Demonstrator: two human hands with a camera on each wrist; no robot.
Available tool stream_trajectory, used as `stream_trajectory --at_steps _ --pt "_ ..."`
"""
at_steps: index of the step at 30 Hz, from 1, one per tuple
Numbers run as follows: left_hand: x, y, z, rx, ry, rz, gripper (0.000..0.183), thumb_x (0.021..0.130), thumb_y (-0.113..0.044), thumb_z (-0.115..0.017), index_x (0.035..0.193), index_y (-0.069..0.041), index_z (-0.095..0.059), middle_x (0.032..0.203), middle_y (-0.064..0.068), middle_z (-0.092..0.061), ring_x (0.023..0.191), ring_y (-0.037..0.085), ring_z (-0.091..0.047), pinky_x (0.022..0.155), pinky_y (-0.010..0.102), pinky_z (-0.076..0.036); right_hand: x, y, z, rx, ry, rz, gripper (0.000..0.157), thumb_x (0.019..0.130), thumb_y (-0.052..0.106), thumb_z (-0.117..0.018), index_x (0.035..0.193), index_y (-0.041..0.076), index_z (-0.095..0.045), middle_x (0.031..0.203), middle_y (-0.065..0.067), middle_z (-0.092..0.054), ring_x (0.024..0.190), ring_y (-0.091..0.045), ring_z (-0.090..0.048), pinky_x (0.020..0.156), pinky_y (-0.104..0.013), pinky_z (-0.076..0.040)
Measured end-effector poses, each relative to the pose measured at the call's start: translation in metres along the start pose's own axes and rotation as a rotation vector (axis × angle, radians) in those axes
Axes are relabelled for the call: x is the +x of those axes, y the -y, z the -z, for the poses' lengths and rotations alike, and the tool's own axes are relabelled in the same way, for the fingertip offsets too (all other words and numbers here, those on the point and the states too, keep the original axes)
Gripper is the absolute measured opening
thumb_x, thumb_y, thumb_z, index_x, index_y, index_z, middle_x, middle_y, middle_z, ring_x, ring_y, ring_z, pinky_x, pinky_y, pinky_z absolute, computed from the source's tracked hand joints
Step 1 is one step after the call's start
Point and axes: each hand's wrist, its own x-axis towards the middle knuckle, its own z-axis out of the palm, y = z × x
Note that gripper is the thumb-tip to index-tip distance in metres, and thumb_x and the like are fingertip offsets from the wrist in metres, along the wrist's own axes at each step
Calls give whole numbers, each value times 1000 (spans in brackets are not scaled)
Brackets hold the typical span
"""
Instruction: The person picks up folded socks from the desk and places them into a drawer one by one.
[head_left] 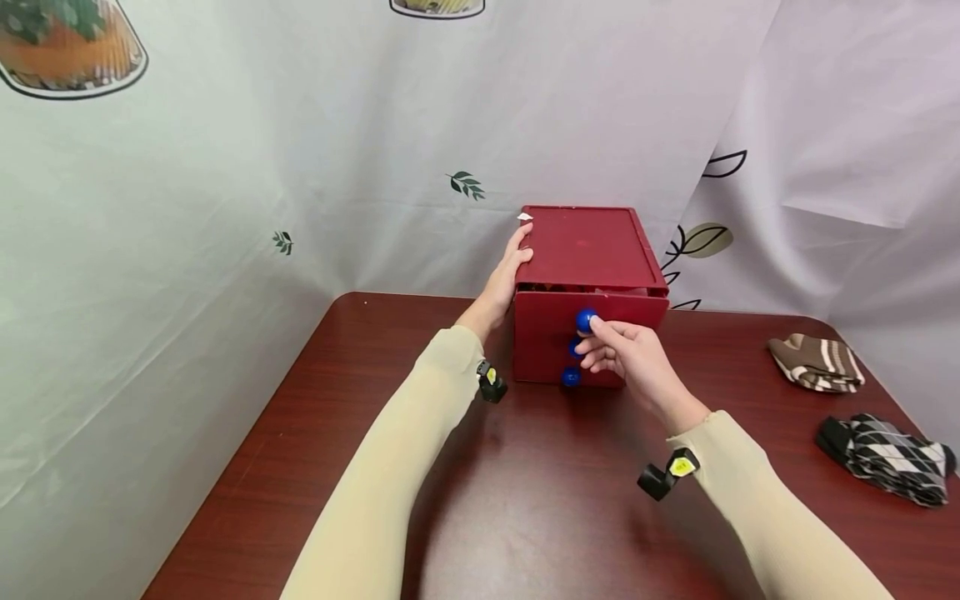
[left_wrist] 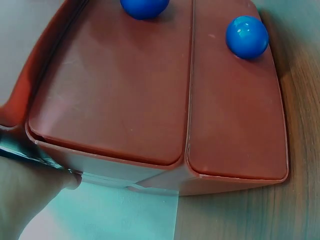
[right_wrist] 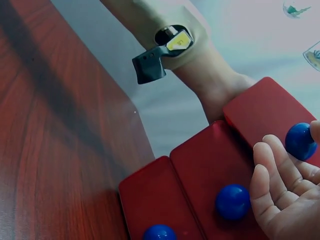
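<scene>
A red drawer box [head_left: 581, 246] with blue ball knobs stands at the back of the table. My right hand [head_left: 633, 357] pinches the top knob [head_left: 585, 320] between thumb and index finger; its other fingers are loosely bent. The top drawer [right_wrist: 270, 107] juts out a little past the drawers below, leaving a narrow gap under the box's top. The middle knob [right_wrist: 232, 202] and bottom knob [left_wrist: 247, 37] sit on drawers that look closed. My left hand [head_left: 504, 282] rests along the box's left side, fingertips at its upper edge. The drawer's contents are mostly hidden.
Folded brown and white striped socks [head_left: 816, 363] lie at the table's right. Nearer me are folded black and white argyle socks [head_left: 888, 458]. A printed white cloth [head_left: 375, 150] hangs behind and beside the dark reddish wooden table [head_left: 525, 517].
</scene>
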Motion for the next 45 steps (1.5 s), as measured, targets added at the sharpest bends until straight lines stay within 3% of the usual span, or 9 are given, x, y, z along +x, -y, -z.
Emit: stream_trajectory --at_steps 20,29,37,45 --pt "1 -1 0 3 10 14 53 92 -30 -35 145 -33 -27 145 -6 -27 126 15 -32 102 42 -25 16 1 3 45 -11 -33 56 90 34 -59 113 -17 -52 79 -8 -68 66 -16 -64 66 -27 -52" --pt "-12 -22 -4 -17 25 30 56 92 -23 -34 147 -22 -23 148 2 -24 128 20 -29 102 41 -24 11 -11 10 8 -54 -92 61 87 40 -60 114 -14 -52 77 -7 -67 65 -15 -63 66 -26 -53" --pt "1 -1 -1 -14 -4 25 54 91 -29 -35 144 -33 -28 146 -5 -26 126 17 -30 101 42 -25 7 -34 18 20 -84 -138 54 87 37 -62 106 -13 -55 73 -7 -67 62 -16 -64 64 -29 -53" --pt "1 0 -2 -9 4 10 55 91 -31 -36 145 -33 -27 145 -5 -27 126 17 -31 100 44 -27 6 -46 12 -68 -81 -145 61 88 38 -59 108 -19 -52 73 -9 -67 62 -17 -65 65 -31 -54"
